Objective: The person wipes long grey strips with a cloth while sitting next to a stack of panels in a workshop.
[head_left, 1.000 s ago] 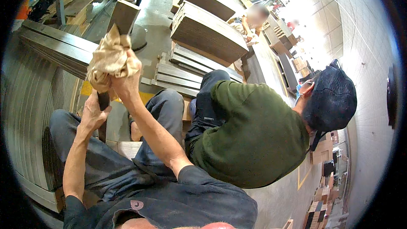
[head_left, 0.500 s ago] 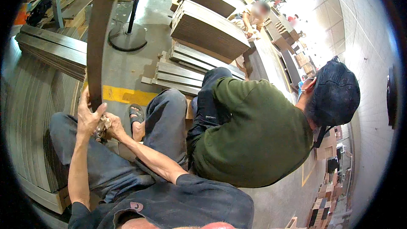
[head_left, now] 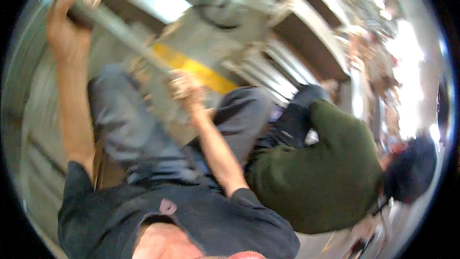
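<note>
A long, narrow board point(head_left: 125, 37) slants from the upper left down toward my knees, blurred by motion. Near its far end my left hand point(head_left: 72, 26) is closed around it, fingers curled over the edge. The lower end of the board meets my right hand point(head_left: 189, 91), which is closed over my lap. Something pale and crumpled shows at the right hand's fingers, too smeared to name, and it is right beside the board's end.
A co-worker in a green top point(head_left: 321, 172) and dark cap sits close on my right. Stacked boards point(head_left: 306, 33) stand ahead, with loose slats point(head_left: 263, 74) before them. More boards point(head_left: 36, 129) are stacked at my left. A yellow floor line point(head_left: 196, 69) runs ahead of my knees.
The board has tipped from nearly upright to a slant. My left hand has slid or moved up and away along it, the right hand has moved rightward, and the view has turned.
</note>
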{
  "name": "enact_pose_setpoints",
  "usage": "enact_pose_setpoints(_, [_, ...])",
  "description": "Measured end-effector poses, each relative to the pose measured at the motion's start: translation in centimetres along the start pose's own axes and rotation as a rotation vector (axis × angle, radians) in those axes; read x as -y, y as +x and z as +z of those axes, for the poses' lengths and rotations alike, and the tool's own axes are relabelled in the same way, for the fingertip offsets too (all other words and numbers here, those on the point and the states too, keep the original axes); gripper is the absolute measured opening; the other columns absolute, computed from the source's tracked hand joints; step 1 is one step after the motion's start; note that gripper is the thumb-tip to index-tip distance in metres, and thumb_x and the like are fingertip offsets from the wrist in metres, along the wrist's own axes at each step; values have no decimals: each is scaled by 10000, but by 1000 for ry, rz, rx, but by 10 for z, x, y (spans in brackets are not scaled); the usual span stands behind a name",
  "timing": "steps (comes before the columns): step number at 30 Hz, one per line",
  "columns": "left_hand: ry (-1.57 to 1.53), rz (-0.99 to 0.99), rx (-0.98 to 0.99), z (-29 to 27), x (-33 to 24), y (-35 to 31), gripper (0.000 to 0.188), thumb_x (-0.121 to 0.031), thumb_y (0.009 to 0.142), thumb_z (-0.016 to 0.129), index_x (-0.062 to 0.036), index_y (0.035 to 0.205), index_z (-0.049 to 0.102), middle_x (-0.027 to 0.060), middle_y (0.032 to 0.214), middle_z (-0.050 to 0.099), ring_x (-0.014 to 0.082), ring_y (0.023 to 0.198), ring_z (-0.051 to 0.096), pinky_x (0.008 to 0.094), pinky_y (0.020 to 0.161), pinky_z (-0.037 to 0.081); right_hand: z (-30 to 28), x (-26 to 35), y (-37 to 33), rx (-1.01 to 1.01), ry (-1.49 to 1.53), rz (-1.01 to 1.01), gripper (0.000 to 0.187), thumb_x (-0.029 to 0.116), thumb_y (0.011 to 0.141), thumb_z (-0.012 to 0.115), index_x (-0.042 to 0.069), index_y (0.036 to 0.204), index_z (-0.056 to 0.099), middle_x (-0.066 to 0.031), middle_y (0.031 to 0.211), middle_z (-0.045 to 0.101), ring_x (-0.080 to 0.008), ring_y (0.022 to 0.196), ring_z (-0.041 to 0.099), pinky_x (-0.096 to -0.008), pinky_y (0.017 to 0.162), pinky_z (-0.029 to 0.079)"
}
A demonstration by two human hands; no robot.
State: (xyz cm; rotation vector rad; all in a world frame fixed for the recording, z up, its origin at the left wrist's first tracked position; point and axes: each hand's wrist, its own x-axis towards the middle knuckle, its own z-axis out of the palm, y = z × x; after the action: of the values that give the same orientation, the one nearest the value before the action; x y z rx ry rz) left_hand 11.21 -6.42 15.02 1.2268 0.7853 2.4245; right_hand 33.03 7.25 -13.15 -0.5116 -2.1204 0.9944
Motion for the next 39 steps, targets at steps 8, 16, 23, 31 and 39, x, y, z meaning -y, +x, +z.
enact_pose_setpoints(8, [400,435,-223,-10,5,-17,362,-115,903,631,6,1227,525,52,896,559,117,701,536,280,638,471,-13,74,17,21,-71,-246,426,83,690,747,21,1102,656,-195,921,657,-345,811,662,-411,721,539])
enact_pose_setpoints(16, [669,180,-412,1,62,-84,505,-80,827,712,-7,1266,473,45,1036,597,105,903,578,254,801,491,-57,119,36,651,-82,-105,291,152,708,739,39,946,615,-188,847,614,-384,803,623,-426,701,505])
enact_pose_setpoints(23, [928,54,-558,-57,80,-57,489,-130,761,755,17,1178,549,96,1080,649,172,977,606,324,883,493,-110,111,102,500,132,213,331,25,821,622,19,1151,649,-74,878,700,-108,809,630,-272,733,511])
enact_pose_setpoints(31, [1142,-355,-787,-130,148,-47,577,-279,666,776,24,1111,567,174,1047,661,277,964,639,382,856,513,-97,86,98,545,-121,33,290,37,763,689,9,1049,648,-156,858,678,-249,800,669,-331,746,510])
enact_pose_setpoints(39, [1301,-515,-838,-167,180,-20,636,-281,633,788,89,1091,549,264,1069,644,358,986,649,417,862,530,-96,90,104,455,-72,-13,206,64,751,705,-2,911,593,-176,805,645,-343,760,651,-383,704,506])
